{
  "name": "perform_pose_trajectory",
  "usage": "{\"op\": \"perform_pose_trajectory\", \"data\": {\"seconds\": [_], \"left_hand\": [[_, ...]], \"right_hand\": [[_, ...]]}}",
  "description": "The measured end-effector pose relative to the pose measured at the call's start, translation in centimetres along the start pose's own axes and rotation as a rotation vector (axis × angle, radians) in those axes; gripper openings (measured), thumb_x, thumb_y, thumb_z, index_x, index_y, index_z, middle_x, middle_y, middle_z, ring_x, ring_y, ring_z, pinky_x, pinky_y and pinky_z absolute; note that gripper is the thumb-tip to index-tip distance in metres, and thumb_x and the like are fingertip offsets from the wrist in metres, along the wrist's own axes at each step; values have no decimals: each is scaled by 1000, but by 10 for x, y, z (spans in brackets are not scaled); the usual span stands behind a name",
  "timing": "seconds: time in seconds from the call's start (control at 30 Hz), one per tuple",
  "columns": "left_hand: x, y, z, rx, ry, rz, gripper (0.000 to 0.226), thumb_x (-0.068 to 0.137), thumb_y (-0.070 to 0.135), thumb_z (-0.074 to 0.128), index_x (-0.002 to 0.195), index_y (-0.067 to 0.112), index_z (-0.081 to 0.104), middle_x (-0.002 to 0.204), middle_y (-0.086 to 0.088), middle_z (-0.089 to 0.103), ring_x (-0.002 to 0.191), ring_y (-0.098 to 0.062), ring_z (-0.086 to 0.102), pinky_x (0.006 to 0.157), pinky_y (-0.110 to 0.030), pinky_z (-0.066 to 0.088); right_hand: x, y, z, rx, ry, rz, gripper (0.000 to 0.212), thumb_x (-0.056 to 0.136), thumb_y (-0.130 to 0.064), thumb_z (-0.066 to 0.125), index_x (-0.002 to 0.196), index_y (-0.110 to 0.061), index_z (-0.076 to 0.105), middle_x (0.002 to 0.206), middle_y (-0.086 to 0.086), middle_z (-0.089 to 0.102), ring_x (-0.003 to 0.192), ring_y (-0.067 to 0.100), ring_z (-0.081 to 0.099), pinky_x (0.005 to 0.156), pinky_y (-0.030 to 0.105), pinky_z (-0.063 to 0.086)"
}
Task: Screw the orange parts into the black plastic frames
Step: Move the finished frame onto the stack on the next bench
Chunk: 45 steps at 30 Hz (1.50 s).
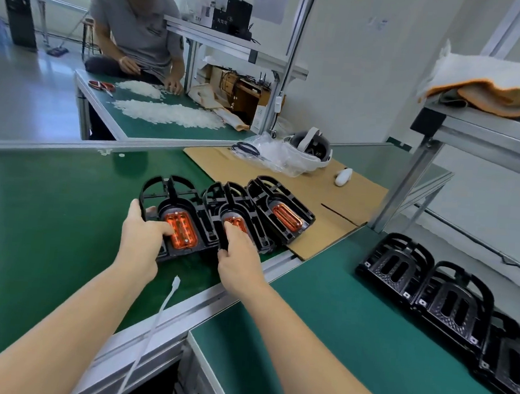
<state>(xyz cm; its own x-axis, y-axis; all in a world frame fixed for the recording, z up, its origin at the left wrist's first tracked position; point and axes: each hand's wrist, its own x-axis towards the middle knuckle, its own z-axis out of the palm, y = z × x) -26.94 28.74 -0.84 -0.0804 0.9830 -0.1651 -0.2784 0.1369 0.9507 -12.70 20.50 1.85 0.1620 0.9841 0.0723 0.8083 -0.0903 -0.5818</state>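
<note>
Three black plastic frames lie in a row on the green bench, each with an orange part seated in it. My left hand (143,234) grips the left frame (171,196) at its near left edge, with fingers reaching onto its orange part (184,231). My right hand (237,251) holds the near edge of the middle frame (236,204), fingers lying over its orange part (235,221). The third frame (283,201) with its orange part (286,217) rests partly on cardboard, untouched.
A row of black frames without orange parts (425,290) lies on the right bench. A cardboard sheet (330,199) carries a white headset (310,149), plastic bags and a white controller (343,177). A white cable (163,304) hangs over the bench edge. Another person works at the far table.
</note>
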Motion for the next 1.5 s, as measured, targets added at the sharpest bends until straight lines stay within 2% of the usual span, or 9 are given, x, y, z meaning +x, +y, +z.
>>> {"op": "perform_pose_trajectory", "data": {"seconds": [0.2,0.37,0.43,0.53,0.7,0.9,1.07,1.27,1.5], "left_hand": [[2,-10,-2,189,15,-29,73,79,-13,50,144,13,28,142,-12,43,124,-37,44,101,-55,40],[-3,-13,13,670,116,26,75,88,-4,46,151,15,9,158,-5,14,142,-31,17,114,-49,21],[-8,-14,17,872,140,68,73,87,-4,41,151,13,10,160,-2,6,145,-26,8,116,-45,12],[-13,-17,21,1122,88,117,65,89,1,38,149,12,15,160,-1,1,146,-20,1,116,-47,4],[-17,-18,23,1336,74,196,55,99,24,33,149,12,16,160,-2,4,146,-20,-5,114,-54,-1],[-31,-19,36,1326,29,432,55,101,38,25,151,19,14,160,-3,9,146,-21,6,114,-50,2],[-39,-23,50,1184,-206,444,59,101,45,24,152,20,11,160,-4,9,145,-22,13,116,-42,10],[-43,-20,55,1292,-217,390,60,100,49,20,152,24,6,160,2,3,146,-18,2,115,-50,1],[-76,-14,94,1246,-317,605,56,102,41,18,152,21,6,160,4,0,147,-14,-2,116,-43,-3]], "right_hand": [[5,4,2,-198,-55,-13,52,102,-12,37,151,-13,20,159,3,20,147,21,14,120,45,13],[6,9,-1,-246,-74,1,55,103,-15,34,154,-15,12,162,2,12,149,21,7,121,45,7],[6,12,-2,-250,-87,4,56,104,-16,33,154,-16,11,162,1,10,149,20,5,121,45,6],[4,14,-3,-247,-110,1,55,104,-18,32,155,-18,9,163,0,8,149,20,4,121,46,4],[4,14,-4,-229,-108,-8,54,104,-20,29,155,-18,9,163,0,9,149,20,4,121,46,4],[3,15,-5,-207,-101,-15,53,105,-25,29,155,-21,10,163,-2,9,149,19,4,119,47,1],[3,15,-6,-185,-121,3,52,105,-25,31,154,-22,14,162,-3,12,149,18,6,120,48,2],[0,19,-14,-168,-112,24,52,105,-24,30,154,-23,15,162,-3,13,149,17,6,119,49,1],[-21,41,-35,-183,32,145,49,106,-33,20,154,-26,14,162,-7,12,149,14,5,117,52,-2]]}}
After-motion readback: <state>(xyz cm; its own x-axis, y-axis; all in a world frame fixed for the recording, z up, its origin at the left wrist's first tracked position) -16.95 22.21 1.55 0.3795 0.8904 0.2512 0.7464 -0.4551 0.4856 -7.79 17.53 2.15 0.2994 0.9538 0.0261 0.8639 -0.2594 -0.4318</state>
